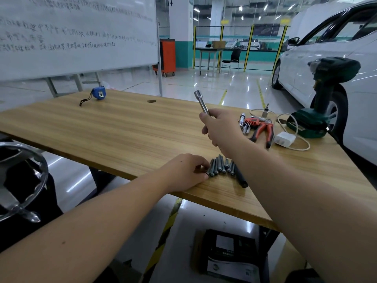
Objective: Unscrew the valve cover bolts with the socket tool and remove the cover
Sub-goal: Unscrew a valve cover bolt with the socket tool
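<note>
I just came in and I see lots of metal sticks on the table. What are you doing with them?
A person stands at a wooden table. The right hand grips a long silver socket tool, holding it up off the table. The left hand rests at the table's near edge, its fingers touching a row of long bolts laid side by side. No valve cover is in view. Pliers and a green power driver sit further right.

Car workshop: white car [334,64], tool trolley [167,56], cordless driver [324,94].

Two bare, sleeveless forearms [114,217]
</note>
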The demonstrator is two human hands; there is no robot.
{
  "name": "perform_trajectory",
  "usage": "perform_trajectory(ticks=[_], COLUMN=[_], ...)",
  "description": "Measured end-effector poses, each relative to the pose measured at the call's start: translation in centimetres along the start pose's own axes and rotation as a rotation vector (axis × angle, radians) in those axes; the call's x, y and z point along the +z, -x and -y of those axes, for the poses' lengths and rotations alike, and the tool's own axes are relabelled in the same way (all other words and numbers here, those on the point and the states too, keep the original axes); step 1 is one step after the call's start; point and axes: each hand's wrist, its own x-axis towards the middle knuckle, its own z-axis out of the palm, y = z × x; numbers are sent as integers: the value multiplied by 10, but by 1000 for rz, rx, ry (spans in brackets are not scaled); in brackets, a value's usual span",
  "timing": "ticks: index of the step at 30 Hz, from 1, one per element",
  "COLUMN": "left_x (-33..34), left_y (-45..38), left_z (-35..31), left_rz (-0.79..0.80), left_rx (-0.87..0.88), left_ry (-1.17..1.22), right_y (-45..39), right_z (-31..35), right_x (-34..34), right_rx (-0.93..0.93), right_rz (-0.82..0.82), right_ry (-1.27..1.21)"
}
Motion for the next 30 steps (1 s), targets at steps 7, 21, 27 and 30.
perform_trajectory(ticks=[7, 21, 27, 30], left_x=[-13, -128, -144, -141], left_y=[11, 168, 223, 226], left_z=[7, 91, 115, 114], left_rz=[53, -329, -512, -543], left_rx=[-13, -361, -404, -414], left_ry=[-12, 581, 707, 698], right_y=[8, 67, 97, 96], right_z=[13, 117, 151, 155], right_x=[24, 218, 276, 281], right_rx=[-22, -124, -48, 49], right_rz=[27, 352, 441, 428], right_ry=[-20, -312, -474, -535])
